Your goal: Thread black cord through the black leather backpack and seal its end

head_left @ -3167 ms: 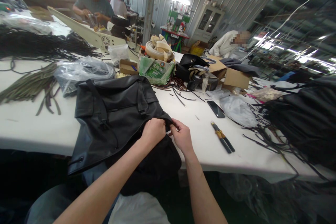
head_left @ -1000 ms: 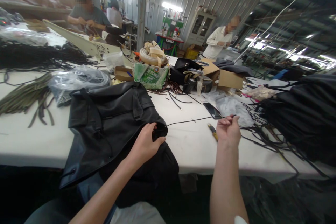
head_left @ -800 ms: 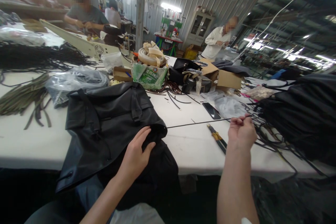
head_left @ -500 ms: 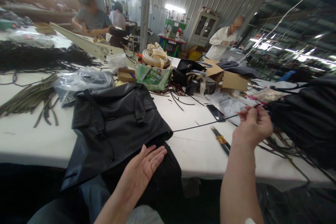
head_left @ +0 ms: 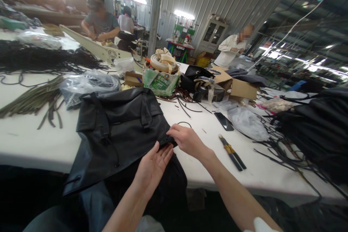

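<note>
A black backpack (head_left: pixel 126 116) of smooth, leather-like material lies on the white table, its lower part hanging over the front edge. My left hand (head_left: pixel 153 166) is palm up with fingers stretched out, touching the bag's rim near its right corner. Beside it, my right hand (head_left: pixel 187 140) is closed in a pinch at that corner, next to a small eyelet. A thin black cord (head_left: pixel 185 123) curves out behind the right hand's knuckles; the pinched part is hidden by the fingers.
Yellow-and-black pliers (head_left: pixel 231 152) and a phone (head_left: pixel 223 121) lie right of the bag. Behind stands a green box (head_left: pixel 160 81) with tape rolls. Dark straps (head_left: pixel 40 58) lie left; a black bag pile (head_left: pixel 318 127) stands right. Co-workers are in the background.
My right hand has come left from the far end of the stretched cord to the bag's corner. The cord is now slack in a small loop. My left hand has barely moved.
</note>
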